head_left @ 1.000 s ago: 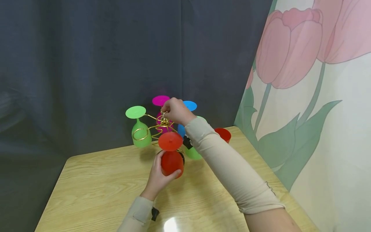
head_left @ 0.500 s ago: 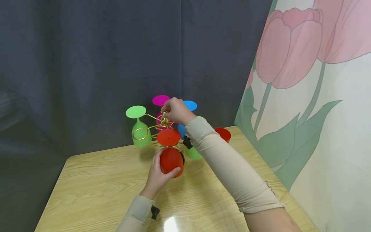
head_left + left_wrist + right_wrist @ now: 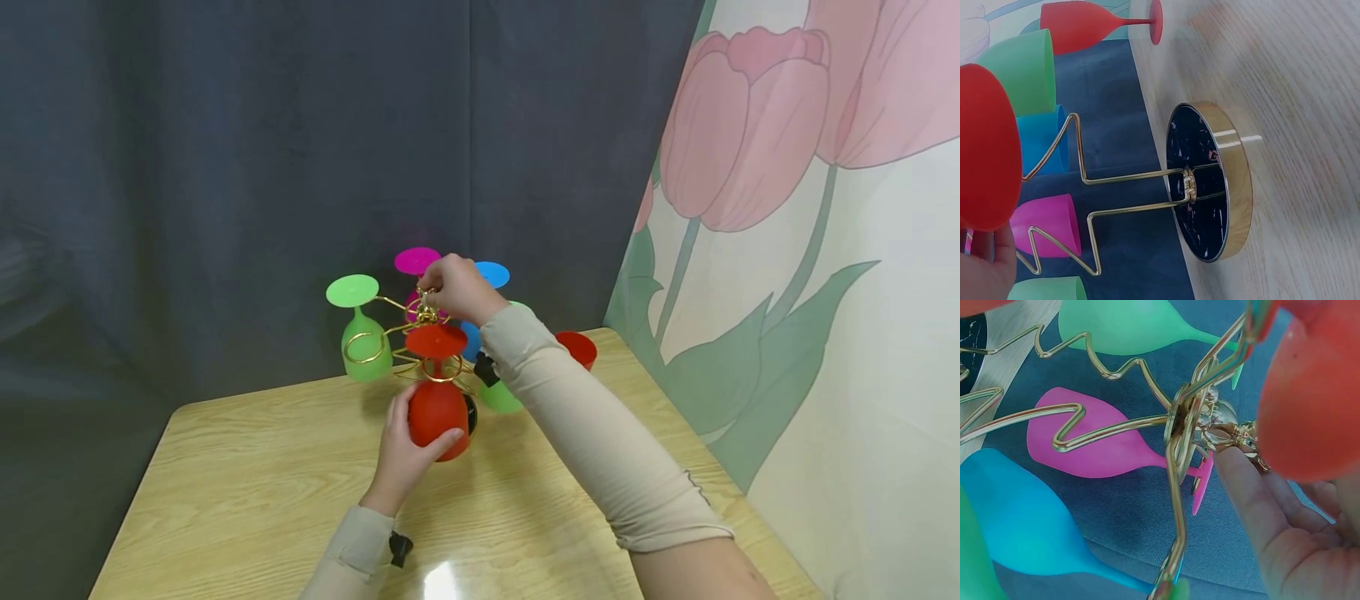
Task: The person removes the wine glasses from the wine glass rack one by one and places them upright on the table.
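Note:
An upside-down red goblet (image 3: 438,421) is gripped round its bowl by my left hand (image 3: 401,457), thumb across the front. Its flat foot points up, and its stem stands at a gold ring (image 3: 442,379) of a wire goblet rack. My right hand (image 3: 463,287) pinches the shiny gold knob (image 3: 1229,431) on top of the rack. Other goblets hang upside down there: light green (image 3: 366,346), magenta (image 3: 1088,434) and blue (image 3: 1025,519). Another green goblet (image 3: 501,397) is partly behind my right forearm. In the left wrist view the held goblet's bowl (image 3: 985,150) fills the left edge.
The rack stands on a round black base (image 3: 1200,187) with a gold rim. A second red goblet (image 3: 577,347) stands upright on the wooden table (image 3: 247,467) at the right. A dark curtain (image 3: 300,150) hangs behind, and a tulip-painted wall (image 3: 847,333) lies to the right.
My left hand has brought the red goblet's foot up and back, tilting it upright, so its stem now shows at the gold ring. The right hand stays on the knob.

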Available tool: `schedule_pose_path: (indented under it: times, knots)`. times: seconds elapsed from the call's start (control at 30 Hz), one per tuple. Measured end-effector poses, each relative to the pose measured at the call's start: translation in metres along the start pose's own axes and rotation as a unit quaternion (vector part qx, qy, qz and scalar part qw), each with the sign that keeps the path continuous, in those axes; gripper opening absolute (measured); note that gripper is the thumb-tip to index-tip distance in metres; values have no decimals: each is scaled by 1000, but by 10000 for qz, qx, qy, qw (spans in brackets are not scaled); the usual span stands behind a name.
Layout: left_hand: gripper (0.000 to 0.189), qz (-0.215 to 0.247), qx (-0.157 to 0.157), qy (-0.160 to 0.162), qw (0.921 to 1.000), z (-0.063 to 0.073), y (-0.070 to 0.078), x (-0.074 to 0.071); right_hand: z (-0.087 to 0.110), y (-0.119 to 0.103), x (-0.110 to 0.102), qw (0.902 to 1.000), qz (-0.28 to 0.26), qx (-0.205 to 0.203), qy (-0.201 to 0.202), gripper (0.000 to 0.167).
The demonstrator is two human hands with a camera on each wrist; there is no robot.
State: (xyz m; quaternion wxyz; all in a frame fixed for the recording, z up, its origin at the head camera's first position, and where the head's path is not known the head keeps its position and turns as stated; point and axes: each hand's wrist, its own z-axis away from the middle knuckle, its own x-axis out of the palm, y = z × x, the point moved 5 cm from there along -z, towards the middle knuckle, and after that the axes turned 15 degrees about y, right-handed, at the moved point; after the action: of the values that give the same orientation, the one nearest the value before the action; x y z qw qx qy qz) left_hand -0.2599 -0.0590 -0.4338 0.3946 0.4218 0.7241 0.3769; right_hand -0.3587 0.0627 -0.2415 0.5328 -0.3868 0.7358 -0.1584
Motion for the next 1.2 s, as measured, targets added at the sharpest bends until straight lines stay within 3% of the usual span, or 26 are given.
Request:
schedule_pose_path:
  times: [0.17,0.83,1.2]
  knots:
    - [83,-11,-148,138,9998,-1,-1,-6,1,3,1,9999,-127,49,-67,23]
    - [80,-51,-150,575,9982,-1,-8,-17,0,12,-1,9997,-168,159,55,22]
    - [80,-43,-153,567,9983,3,-13,-19,0,8,2,9997,-132,185,15,22]
